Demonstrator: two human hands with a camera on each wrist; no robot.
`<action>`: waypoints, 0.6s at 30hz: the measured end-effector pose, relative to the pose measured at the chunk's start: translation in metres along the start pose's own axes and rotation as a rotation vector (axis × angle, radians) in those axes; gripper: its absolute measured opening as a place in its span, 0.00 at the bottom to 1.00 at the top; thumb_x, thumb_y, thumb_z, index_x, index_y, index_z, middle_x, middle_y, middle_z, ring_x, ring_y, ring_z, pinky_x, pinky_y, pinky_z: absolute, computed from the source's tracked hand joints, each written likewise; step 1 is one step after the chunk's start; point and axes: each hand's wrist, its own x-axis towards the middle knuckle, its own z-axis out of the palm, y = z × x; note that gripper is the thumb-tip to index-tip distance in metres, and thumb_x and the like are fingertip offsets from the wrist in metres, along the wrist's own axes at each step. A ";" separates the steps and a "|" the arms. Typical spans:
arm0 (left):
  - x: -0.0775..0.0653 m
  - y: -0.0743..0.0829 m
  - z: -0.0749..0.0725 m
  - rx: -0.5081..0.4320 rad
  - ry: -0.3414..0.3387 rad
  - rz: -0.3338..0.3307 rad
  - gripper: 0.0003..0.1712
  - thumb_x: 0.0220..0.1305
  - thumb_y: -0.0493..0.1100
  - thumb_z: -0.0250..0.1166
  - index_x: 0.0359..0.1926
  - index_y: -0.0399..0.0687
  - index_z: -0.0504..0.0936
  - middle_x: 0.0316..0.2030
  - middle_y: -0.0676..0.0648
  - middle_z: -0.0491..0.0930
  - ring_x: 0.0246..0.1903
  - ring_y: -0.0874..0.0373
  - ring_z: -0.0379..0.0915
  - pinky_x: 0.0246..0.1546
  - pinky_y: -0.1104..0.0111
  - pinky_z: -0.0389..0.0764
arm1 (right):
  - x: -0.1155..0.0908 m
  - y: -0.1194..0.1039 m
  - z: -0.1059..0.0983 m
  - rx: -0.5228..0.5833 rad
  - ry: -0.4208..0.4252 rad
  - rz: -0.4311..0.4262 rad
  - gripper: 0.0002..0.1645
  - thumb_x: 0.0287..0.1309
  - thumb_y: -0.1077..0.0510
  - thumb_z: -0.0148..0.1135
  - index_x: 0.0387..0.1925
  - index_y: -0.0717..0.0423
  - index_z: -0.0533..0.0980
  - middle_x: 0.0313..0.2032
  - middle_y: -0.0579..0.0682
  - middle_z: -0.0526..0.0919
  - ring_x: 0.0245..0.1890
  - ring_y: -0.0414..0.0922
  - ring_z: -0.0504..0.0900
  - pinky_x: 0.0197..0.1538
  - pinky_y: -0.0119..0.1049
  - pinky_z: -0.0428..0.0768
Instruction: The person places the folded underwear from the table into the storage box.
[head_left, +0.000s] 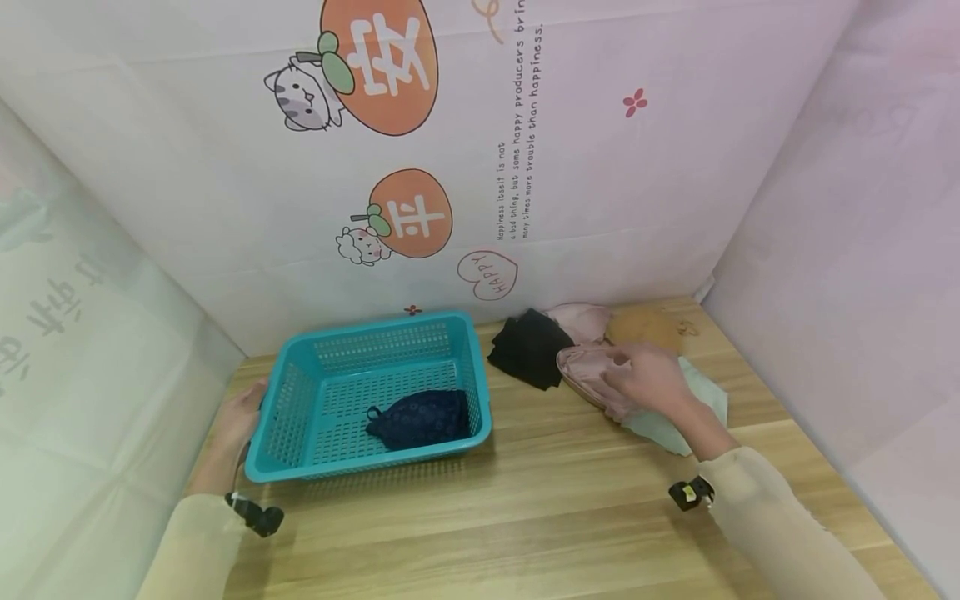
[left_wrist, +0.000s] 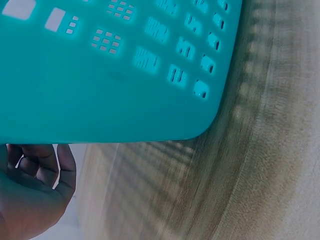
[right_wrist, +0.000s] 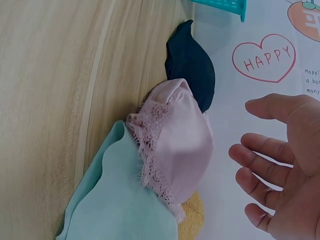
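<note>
At the left stands a turquoise plastic basket (head_left: 296, 433) with perforated walls. My left hand (head_left: 238, 417) grips its left side, with curled fingers (left_wrist: 65, 170) at the edge in the left wrist view. Inside the basket, toward its right, lies a dark navy piece of lacy cloth (head_left: 420, 418) with a small loop. On the right, my right hand (head_left: 652, 379) is over pink lace-trimmed underwear (right_wrist: 185, 145); its fingers (right_wrist: 262, 165) are spread and slightly bent, with nothing between them in the right wrist view.
Around the pink underwear lie a black folded cloth (head_left: 531, 348), another pale pink cloth (head_left: 581, 321), a tan-orange cloth (head_left: 645, 327) and a mint green cloth (head_left: 705, 392). They rest on a wooden table (head_left: 487, 533), near the back wall (head_left: 600, 208) covered in printed white sheeting.
</note>
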 end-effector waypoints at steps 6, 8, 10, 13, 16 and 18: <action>0.000 -0.001 0.000 0.012 0.001 0.007 0.51 0.70 0.76 0.33 0.79 0.46 0.47 0.76 0.31 0.51 0.73 0.29 0.53 0.70 0.40 0.64 | 0.000 0.005 0.000 -0.011 -0.022 0.012 0.25 0.60 0.49 0.66 0.55 0.58 0.81 0.47 0.58 0.88 0.49 0.61 0.83 0.54 0.63 0.75; 0.000 -0.001 0.001 0.013 0.003 0.007 0.51 0.70 0.76 0.33 0.79 0.47 0.48 0.76 0.31 0.52 0.73 0.30 0.53 0.70 0.40 0.64 | 0.000 0.007 0.000 -0.022 -0.031 0.017 0.26 0.59 0.49 0.66 0.55 0.58 0.81 0.47 0.58 0.88 0.48 0.61 0.83 0.54 0.63 0.75; 0.000 -0.002 0.001 0.012 0.006 0.004 0.51 0.70 0.76 0.34 0.79 0.47 0.48 0.76 0.31 0.52 0.73 0.30 0.54 0.70 0.40 0.64 | 0.000 0.009 0.001 -0.037 -0.039 0.020 0.27 0.59 0.48 0.67 0.56 0.59 0.80 0.47 0.58 0.88 0.48 0.61 0.84 0.53 0.62 0.77; 0.000 -0.001 0.001 0.019 0.010 0.005 0.51 0.69 0.77 0.33 0.79 0.46 0.49 0.76 0.31 0.52 0.73 0.29 0.53 0.70 0.40 0.64 | 0.000 0.012 0.002 -0.056 -0.051 0.026 0.28 0.59 0.47 0.67 0.56 0.59 0.80 0.48 0.59 0.87 0.48 0.60 0.84 0.52 0.61 0.78; 0.001 -0.001 0.001 0.026 0.018 -0.003 0.51 0.69 0.76 0.33 0.78 0.46 0.49 0.76 0.31 0.52 0.73 0.29 0.53 0.70 0.40 0.63 | 0.001 0.014 0.003 -0.064 -0.067 0.034 0.29 0.59 0.46 0.67 0.56 0.60 0.79 0.49 0.60 0.86 0.48 0.61 0.83 0.52 0.61 0.79; 0.000 0.000 0.001 0.027 0.020 -0.008 0.51 0.70 0.76 0.33 0.78 0.45 0.49 0.75 0.30 0.53 0.73 0.30 0.54 0.70 0.41 0.64 | 0.001 0.016 0.003 -0.075 -0.076 0.036 0.30 0.59 0.45 0.67 0.56 0.60 0.79 0.50 0.61 0.86 0.48 0.62 0.83 0.51 0.60 0.80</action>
